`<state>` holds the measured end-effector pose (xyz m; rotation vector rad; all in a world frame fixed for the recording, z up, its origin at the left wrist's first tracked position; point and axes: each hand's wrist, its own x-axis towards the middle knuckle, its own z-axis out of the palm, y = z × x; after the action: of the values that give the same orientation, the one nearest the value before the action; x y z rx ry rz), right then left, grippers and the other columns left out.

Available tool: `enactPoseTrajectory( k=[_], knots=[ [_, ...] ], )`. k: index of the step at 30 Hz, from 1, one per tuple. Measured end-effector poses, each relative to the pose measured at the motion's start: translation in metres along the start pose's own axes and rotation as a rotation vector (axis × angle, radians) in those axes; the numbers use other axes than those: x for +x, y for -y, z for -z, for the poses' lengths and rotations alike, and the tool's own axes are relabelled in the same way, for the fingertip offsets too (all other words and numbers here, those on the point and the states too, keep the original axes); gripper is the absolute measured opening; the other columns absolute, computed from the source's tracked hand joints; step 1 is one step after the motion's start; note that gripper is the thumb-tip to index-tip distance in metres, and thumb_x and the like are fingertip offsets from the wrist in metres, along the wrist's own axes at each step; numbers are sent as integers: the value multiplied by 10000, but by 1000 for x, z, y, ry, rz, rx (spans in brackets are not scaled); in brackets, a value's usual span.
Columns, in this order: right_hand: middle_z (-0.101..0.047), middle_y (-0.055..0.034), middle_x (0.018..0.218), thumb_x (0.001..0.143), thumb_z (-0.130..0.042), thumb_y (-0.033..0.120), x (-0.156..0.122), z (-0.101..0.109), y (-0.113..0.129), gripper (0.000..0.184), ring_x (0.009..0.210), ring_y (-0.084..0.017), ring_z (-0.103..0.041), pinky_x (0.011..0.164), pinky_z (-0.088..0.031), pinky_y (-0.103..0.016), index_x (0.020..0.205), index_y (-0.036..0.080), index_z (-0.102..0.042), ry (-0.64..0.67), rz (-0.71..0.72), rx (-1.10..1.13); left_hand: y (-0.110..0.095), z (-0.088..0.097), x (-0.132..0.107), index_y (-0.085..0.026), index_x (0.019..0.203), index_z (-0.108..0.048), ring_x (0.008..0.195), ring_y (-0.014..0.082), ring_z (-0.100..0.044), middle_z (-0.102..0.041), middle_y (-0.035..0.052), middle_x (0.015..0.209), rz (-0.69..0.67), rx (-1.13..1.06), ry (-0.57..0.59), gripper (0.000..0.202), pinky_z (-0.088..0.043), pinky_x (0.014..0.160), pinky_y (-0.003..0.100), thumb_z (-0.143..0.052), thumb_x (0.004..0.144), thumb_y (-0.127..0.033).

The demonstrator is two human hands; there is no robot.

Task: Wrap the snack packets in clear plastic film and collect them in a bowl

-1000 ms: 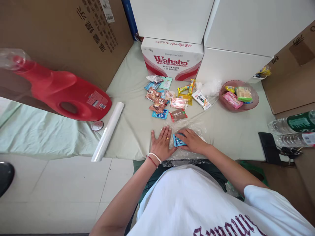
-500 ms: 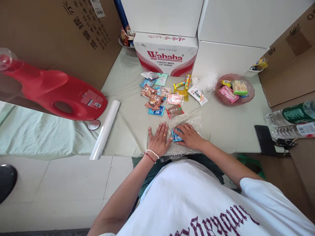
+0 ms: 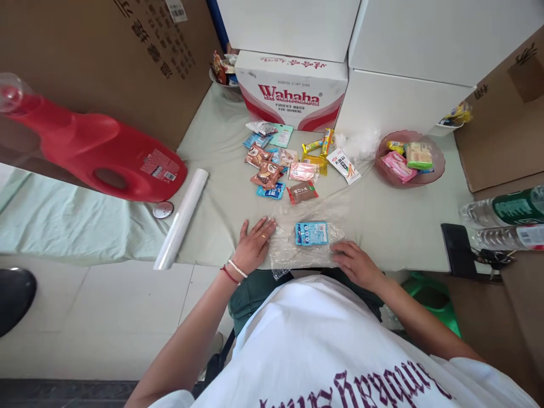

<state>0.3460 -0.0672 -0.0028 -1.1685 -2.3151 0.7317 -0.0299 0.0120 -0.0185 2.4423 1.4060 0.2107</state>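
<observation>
A small blue snack packet (image 3: 311,233) lies on a sheet of clear plastic wrap (image 3: 297,249) at the near edge of the green-covered table (image 3: 221,198). My left hand (image 3: 254,245) rests flat on the cloth, fingers spread, its fingertips touching the wrap's left edge. My right hand (image 3: 355,262) lies palm down on the wrap's near right corner, fingers slightly curled, just right of and below the packet. Neither hand holds anything.
Several loose snack packets (image 3: 280,167) lie beyond the wrap. A pink bowl (image 3: 411,158) of snacks sits at right. A roll of cling film (image 3: 182,217) and a red jug (image 3: 102,158) lie at left. A Wahaha box (image 3: 293,90) and bottles (image 3: 505,221) border the table.
My right hand has let go of the blue packet and slid back toward me to the wrap's near right corner. My left hand shifted left and nearer. The packet now lies uncovered.
</observation>
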Motion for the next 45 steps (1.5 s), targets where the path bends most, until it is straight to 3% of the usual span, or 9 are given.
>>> enactPoseTrajectory(
  k=[5, 10, 16, 21, 28, 32, 36, 41, 45],
  knots=[
    [-722, -105, 1097, 1051, -460, 318, 52, 26, -5, 295, 995, -218, -685, 883, -563, -373, 1127, 216, -727, 41, -118, 202, 3, 17, -6, -280, 1563, -482, 1641, 300, -48, -192, 21, 1751, -85, 5, 74, 895, -88, 1305, 612, -505, 677, -161],
    [-709, -25, 815, 978, -506, 329, 94, 41, -19, 287, 726, -166, -619, 685, -457, -264, 983, 176, -749, 126, -343, 187, -15, 14, -15, -268, 1475, -585, 1634, 386, -31, -260, 83, 1734, -108, 17, 84, 717, -53, 1279, 681, -652, 771, -389],
    [-667, 0, 763, 969, -532, 353, 103, 36, -37, 266, 707, -164, -579, 659, -413, -251, 965, 187, -740, 152, -511, 89, -27, -13, 13, -269, 853, -722, 1555, 328, -344, -685, 45, 1401, 249, -13, -266, 305, -215, 1259, 662, -503, 990, -431],
    [-683, -150, 1084, 945, -580, 211, 113, 52, -33, 215, 1020, -308, -586, 790, -487, -368, 1097, 192, -732, 92, -538, -388, -15, -13, 38, -184, 1155, -649, 1532, 396, -317, -532, 210, 1481, 601, -2, -413, 388, -329, 1202, 637, -610, 915, -487],
    [-595, -190, 1364, 960, -652, 337, 174, 42, -20, 586, 1281, -346, -445, 1071, -415, -459, 1487, 123, -513, 126, -310, -371, -42, 4, 1, -178, 1044, -696, 1125, 304, -607, -676, 151, 1109, 355, -6, -838, 222, -395, 1054, 531, -530, 897, -196],
    [-698, -185, 1205, 900, -728, 290, 200, 32, -18, 538, 1220, -353, -535, 994, -434, -415, 1392, 112, -602, 244, -405, -368, -90, 2, 3, -269, 1274, -701, 1004, 251, -634, -751, 85, 1244, -112, 6, -487, 441, -412, 871, 430, -526, 897, -118],
    [-747, -111, 1084, 988, -584, 228, 196, 37, -5, 237, 1021, -266, -637, 861, -441, -321, 1148, 173, -749, 306, -329, -317, -108, -11, 29, -282, 1369, -665, 994, 269, -627, -675, 54, 1440, -96, 21, -182, 544, -406, 789, 438, -500, 891, -83],
    [-708, -87, 1020, 1041, -524, 219, 147, 23, 13, 311, 987, -233, -590, 814, -416, -299, 1283, 231, -719, 431, 29, -339, -90, -30, 39, -247, 1181, -766, 1007, 280, -666, -779, 109, 1189, -33, -295, -162, 434, -468, 895, 460, -525, 855, -94],
    [-647, -95, 1077, 1048, -462, 135, 112, -3, 11, 452, 992, -226, -521, 860, -413, -323, 1461, 256, -603, 380, 65, -353, -64, -38, 30, -267, 987, -805, 979, 235, -717, -803, 70, 1004, -43, -455, -229, 358, -547, 927, 422, -506, 834, -140]
  ],
)
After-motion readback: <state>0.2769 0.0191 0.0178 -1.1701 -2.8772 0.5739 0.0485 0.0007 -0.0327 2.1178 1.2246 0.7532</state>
